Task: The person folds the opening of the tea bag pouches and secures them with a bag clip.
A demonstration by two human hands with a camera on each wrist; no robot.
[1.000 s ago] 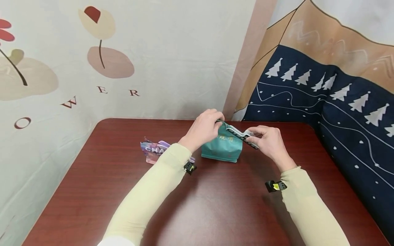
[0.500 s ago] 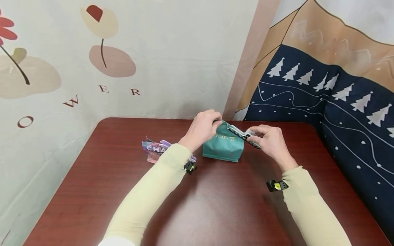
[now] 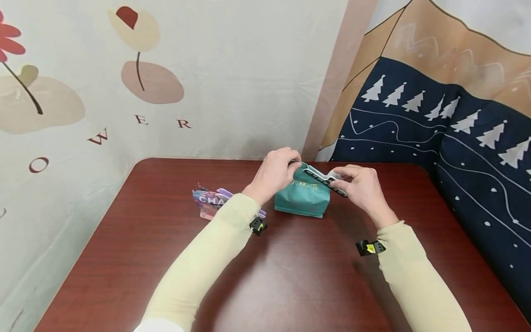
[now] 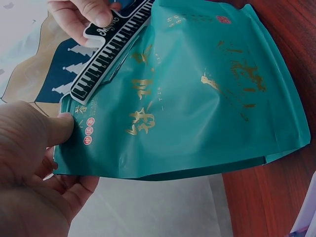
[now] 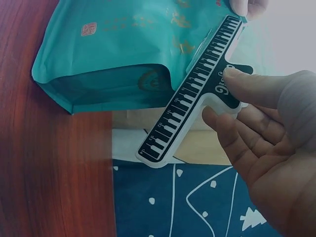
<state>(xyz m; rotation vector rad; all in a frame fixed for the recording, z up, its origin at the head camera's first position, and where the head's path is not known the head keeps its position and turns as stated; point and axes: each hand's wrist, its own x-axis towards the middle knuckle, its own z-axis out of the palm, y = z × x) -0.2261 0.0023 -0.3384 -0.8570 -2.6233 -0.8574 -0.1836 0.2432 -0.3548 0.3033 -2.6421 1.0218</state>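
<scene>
A teal tea bag with gold lettering stands on the table. My left hand pinches the left end of its top edge between thumb and fingers, as the left wrist view shows. With thumb and fingers, my right hand grips the handle of a bag clip printed with piano keys and "Music". The clip lies slantwise across the upper part of the bag, one end close to my left fingertips, the other sticking out past the bag's right side. In the left wrist view a thin edge of the clip's other half shows against the bag.
Left of the bag, partly behind my left forearm, lies a small shiny pouch printed with "CHA", with a purple item beside it. They rest on the reddish-brown table. Printed cloths hang behind the table and at its right.
The head view shifts slightly. Both hands keep their grips; the clip first tips a little to the right, then moves slightly back up and left along the bag's top.
</scene>
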